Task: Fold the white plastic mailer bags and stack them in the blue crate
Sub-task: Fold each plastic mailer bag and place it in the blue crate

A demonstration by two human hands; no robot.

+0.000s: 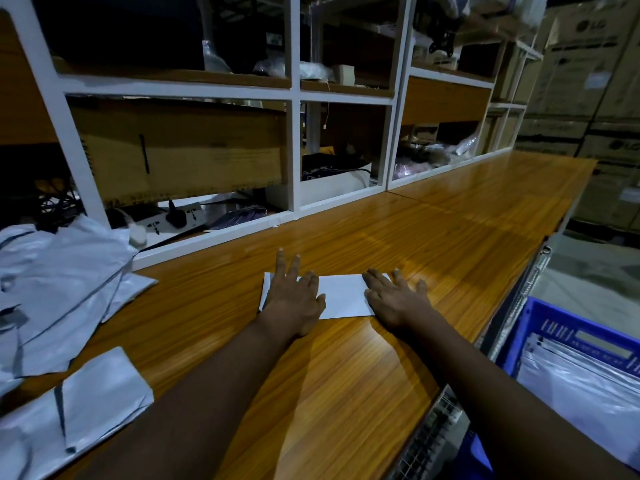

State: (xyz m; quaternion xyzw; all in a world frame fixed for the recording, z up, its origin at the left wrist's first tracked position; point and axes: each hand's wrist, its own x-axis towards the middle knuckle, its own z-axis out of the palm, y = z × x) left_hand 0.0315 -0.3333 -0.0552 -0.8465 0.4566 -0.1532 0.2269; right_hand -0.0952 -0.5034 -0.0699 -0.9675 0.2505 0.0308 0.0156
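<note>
A: Which step?
B: Flattening. I have the folded mailer (341, 296) pinned on the table (346, 375). The left hand (291, 299) is on its left end and the right hand (394, 301) on its right end. A bare white strip shows between the two hands.
A: Grip?
B: Nothing clasped. Both hands are flat, fingers straight and spread, palms pressing down. No pinch, no curl round the plastic.
A: Orientation?
B: It lies flat. The long axis runs hand to hand, crosswise to my forearms and roughly along the shelf front (214, 239). One short end points out past the left hand toward the loose mailer pile (59, 271), the other out past the right hand. I can't tell which long edge is the crease.
A: Folding done?
B: My read is that it's narrow enough and this is the last press. It could need one more fold end to end, not sure.
A: Next move?
B: If it's finished, pinch an edge. The fingers must get under thin, slick plastic without the folds springing open. Then carry it right and down, beyond the right hand, to the blue crate (543, 323) off the table edge. Stacked mailers (581, 382) lie in it, so lay this one flat on top.
A: What's left?
B: Plenty. The pile beyond the left hand is unfolded.
</note>
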